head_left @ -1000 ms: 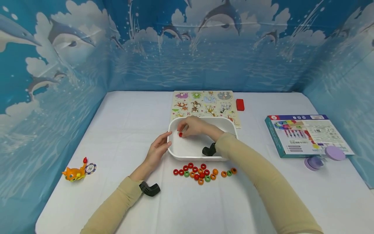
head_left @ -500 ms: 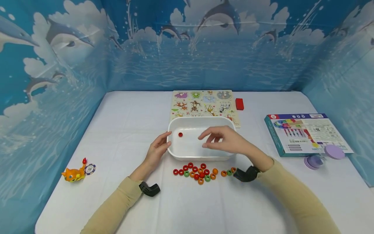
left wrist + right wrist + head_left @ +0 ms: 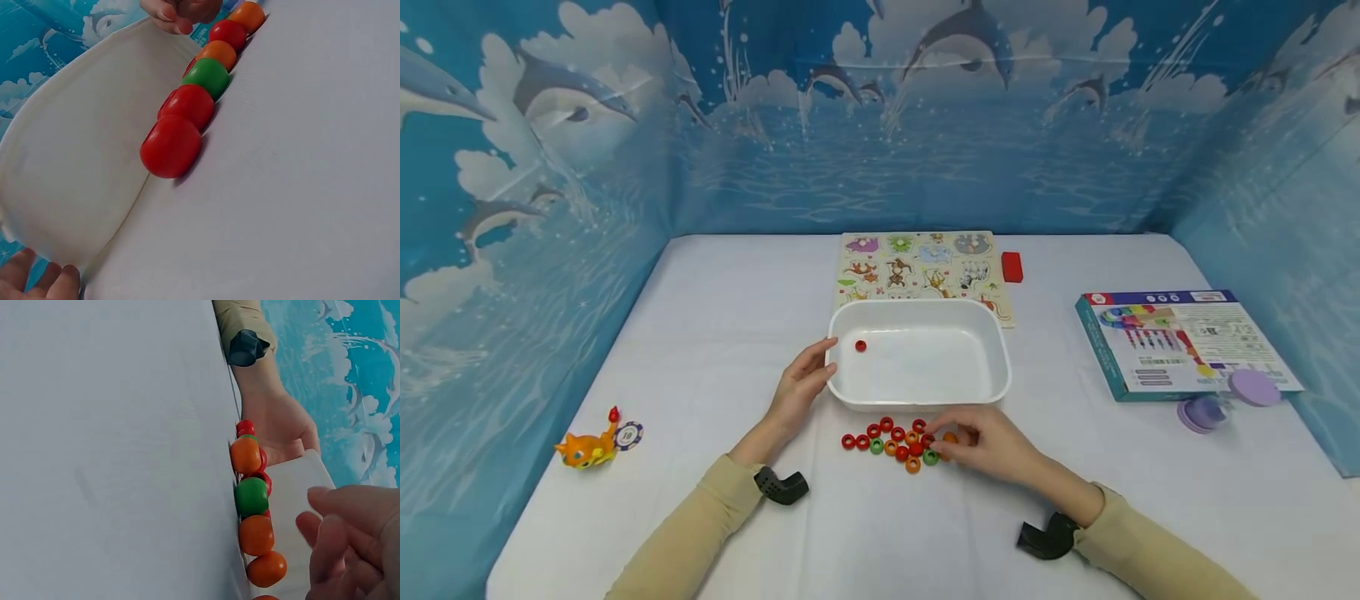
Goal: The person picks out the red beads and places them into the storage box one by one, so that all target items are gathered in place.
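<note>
A white tray (image 3: 925, 406) holds one red bead (image 3: 861, 346) near its left end. My left hand (image 3: 790, 400) rests against the tray's left side, fingers extended along the rim. In front of the tray lies a cluster of beads: red beads (image 3: 862, 442), green beads (image 3: 876, 447) and orange beads (image 3: 913, 466). My right hand (image 3: 992, 442) is over the cluster's right end, its thumb and forefinger apart on either side of a red bead in the head view. The right wrist view shows its fingers (image 3: 331, 550) loosely bent beside the beads, with nothing between them.
Behind the tray is an animal puzzle board (image 3: 917, 267), beside a red block (image 3: 1012, 267). To the right lie a flat game box (image 3: 1187, 342) and purple-lidded containers (image 3: 1253, 388). An orange toy figure (image 3: 586, 448) and a poker chip (image 3: 628, 435) sit at left.
My right hand let go of the red bead in the tray, then came back out toward me and down over the bead cluster. My left hand stayed at the tray's side.
</note>
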`<action>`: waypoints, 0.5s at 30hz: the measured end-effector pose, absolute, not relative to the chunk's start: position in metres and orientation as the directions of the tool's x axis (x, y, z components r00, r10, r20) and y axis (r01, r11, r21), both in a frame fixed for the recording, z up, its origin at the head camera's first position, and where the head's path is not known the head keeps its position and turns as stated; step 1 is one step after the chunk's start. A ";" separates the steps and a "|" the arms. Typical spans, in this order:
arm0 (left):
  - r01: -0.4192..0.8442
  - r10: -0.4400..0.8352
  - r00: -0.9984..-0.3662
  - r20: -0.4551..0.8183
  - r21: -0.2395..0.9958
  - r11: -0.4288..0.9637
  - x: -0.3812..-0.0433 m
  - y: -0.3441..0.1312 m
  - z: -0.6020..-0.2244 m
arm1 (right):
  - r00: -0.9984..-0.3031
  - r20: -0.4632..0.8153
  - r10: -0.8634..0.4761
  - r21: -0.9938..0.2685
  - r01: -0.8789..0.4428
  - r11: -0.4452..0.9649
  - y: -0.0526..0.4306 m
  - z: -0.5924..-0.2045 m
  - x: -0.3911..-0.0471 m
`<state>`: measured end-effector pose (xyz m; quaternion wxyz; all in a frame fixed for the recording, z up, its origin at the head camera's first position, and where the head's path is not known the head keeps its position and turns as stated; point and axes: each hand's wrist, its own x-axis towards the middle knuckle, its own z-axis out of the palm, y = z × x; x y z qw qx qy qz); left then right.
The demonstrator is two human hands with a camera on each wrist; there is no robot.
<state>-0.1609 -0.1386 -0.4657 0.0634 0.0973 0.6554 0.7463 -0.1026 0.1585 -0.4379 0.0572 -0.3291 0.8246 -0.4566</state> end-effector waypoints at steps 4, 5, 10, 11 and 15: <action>0.033 0.224 -0.973 0.053 0.995 -0.095 -0.158 -0.138 -0.458 | -0.799 0.216 -0.560 -0.741 -0.508 0.438 0.158 -0.443 -0.103; 0.038 0.227 -0.972 0.058 0.995 -0.091 -0.157 -0.137 -0.455 | -0.805 0.208 -0.555 -0.735 -0.503 0.454 0.158 -0.444 -0.104; 0.044 0.233 -0.970 0.061 0.996 -0.077 -0.152 -0.134 -0.447 | -0.814 0.180 -0.552 -0.709 -0.497 0.501 0.159 -0.447 -0.105; 0.044 0.235 -0.970 0.062 0.996 -0.078 -0.152 -0.134 -0.447 | -0.814 0.180 -0.553 -0.703 -0.499 0.506 0.159 -0.448 -0.106; 0.047 0.240 -0.969 0.063 0.996 -0.073 -0.152 -0.134 -0.447 | -0.818 0.178 -0.547 -0.686 -0.501 0.527 0.158 -0.451 -0.106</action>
